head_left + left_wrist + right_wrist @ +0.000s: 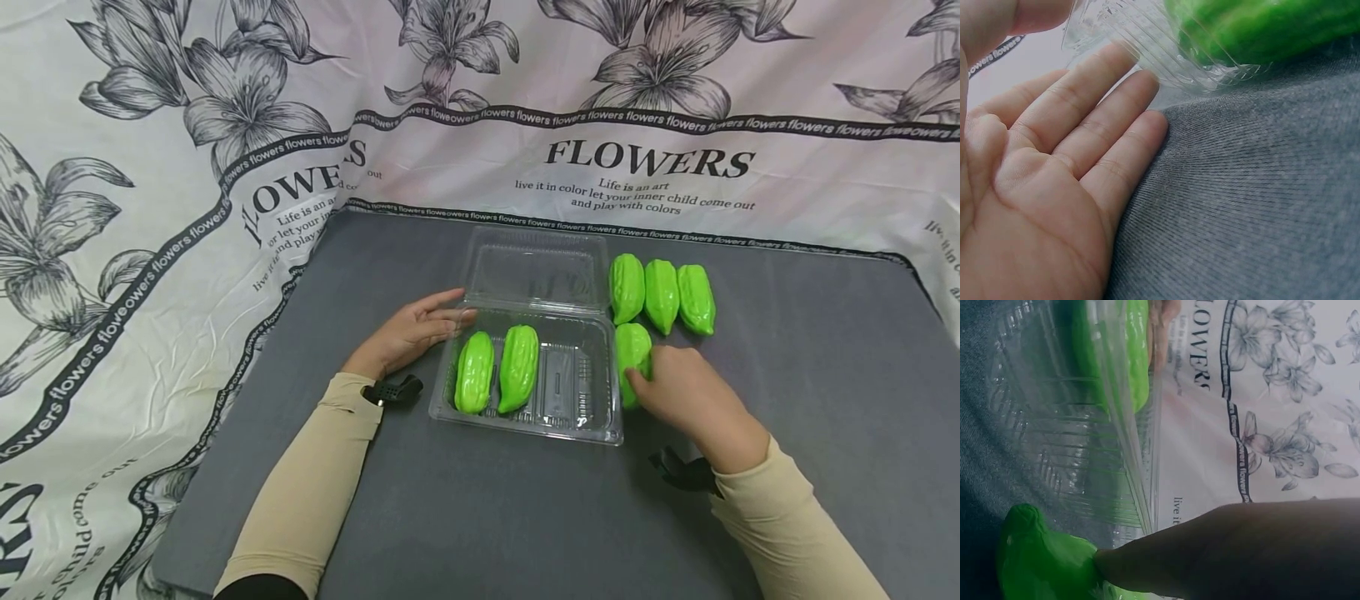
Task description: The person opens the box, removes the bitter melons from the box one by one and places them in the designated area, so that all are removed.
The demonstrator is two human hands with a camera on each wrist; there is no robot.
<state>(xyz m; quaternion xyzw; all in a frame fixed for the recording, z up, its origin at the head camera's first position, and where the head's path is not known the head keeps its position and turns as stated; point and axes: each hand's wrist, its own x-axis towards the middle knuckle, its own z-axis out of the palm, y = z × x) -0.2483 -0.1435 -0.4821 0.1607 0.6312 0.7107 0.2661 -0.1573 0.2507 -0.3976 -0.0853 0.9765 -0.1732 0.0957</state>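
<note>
A clear plastic clamshell box lies with its lid folded back. Side by side in its left half sit two bright green bitter gourds, glossy and ridged. My left hand rests at the box's left side, fingers extended and fingertips against the clear wall in the left wrist view. Just right of the box, my right hand grips another bitter gourd; the right wrist view has the thumb pressed on it. The other fingers are largely hidden.
Three more bitter gourds stand in a row on the grey tabletop, right of the lid. A white flower-printed cloth rises behind the table and along its left side.
</note>
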